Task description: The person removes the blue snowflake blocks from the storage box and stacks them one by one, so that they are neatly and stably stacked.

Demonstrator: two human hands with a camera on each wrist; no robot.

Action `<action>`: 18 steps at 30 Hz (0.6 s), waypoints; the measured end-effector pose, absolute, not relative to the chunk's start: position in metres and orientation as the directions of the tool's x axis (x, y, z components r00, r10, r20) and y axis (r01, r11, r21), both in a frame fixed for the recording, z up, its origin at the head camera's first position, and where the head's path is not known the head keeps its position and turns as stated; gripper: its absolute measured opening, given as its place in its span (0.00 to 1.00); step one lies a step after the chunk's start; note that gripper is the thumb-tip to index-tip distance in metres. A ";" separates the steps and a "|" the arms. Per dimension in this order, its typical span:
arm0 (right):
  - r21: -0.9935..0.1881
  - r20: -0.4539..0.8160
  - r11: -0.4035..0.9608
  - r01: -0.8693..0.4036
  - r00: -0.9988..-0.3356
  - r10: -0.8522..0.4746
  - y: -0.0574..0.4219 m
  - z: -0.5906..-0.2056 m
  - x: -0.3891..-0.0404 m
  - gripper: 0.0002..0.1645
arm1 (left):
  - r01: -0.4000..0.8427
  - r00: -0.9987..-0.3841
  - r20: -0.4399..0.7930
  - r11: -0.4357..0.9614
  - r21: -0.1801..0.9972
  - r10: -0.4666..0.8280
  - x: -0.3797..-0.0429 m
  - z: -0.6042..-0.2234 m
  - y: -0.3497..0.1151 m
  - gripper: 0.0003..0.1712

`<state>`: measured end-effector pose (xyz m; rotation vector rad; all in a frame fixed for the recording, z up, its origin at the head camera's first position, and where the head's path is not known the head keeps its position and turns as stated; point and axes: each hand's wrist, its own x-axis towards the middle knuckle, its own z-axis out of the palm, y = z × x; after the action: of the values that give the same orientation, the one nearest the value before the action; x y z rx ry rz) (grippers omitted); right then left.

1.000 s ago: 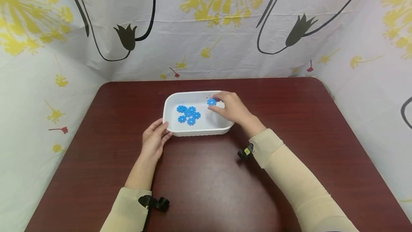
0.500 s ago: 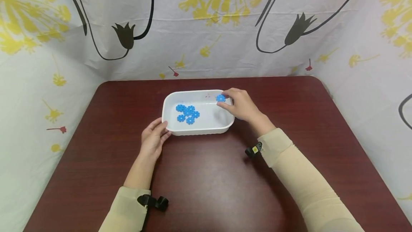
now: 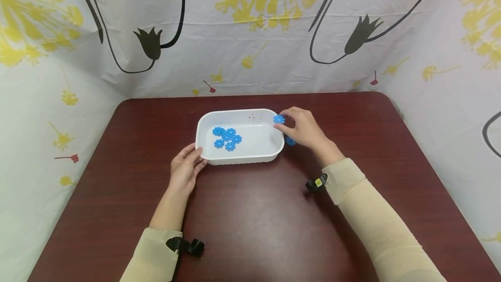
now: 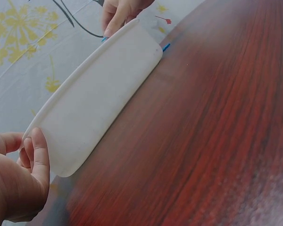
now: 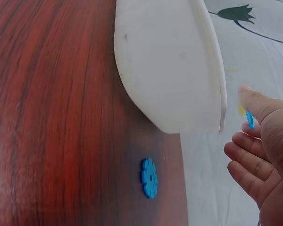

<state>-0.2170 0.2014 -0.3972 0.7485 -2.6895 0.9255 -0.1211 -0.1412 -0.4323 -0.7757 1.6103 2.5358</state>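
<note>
A white plastic tray (image 3: 258,142) stands on the table, with several blue snowflake discs (image 3: 227,136) lying together in its left half. My left hand (image 3: 185,171) grips the tray's left end, thumb on the rim and fingers against the outer wall. At the tray's right end, my right hand (image 3: 307,129) pinches one blue snowflake disc (image 3: 278,119) between thumb and fingers, over the rim. Another blue snowflake disc (image 5: 149,178) lies flat on the table just outside that end, below the right hand.
The dark red-brown wooden table (image 3: 250,212) stretches out on all sides of the tray. Behind it and at both sides hangs a white cloth (image 3: 242,68) printed with yellow and dark flowers. A black wrist camera (image 3: 188,246) is strapped at each sleeve.
My right hand has moved right with the pinched disc, from inside the tray to over its right rim. The disc on the table has come into view. The left hand keeps its grip.
</note>
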 end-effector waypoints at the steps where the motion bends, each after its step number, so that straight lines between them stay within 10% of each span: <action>1: -0.519 0.342 0.677 -0.522 -0.852 -0.396 0.203 -0.398 -0.217 0.24 | -0.291 -0.875 -0.428 -0.460 0.839 -0.227 -0.121 -0.432 -0.141 0.23; 18: -0.506 0.317 0.719 -0.476 -0.878 -0.358 0.229 -0.418 -0.215 0.26 | -0.285 -0.877 -0.424 -0.466 0.838 -0.226 -0.121 -0.432 -0.141 0.22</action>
<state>-0.2149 0.2291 -0.4181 0.6692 -2.7276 0.8834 -0.1212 -0.1413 -0.4319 -0.7685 1.6048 2.5457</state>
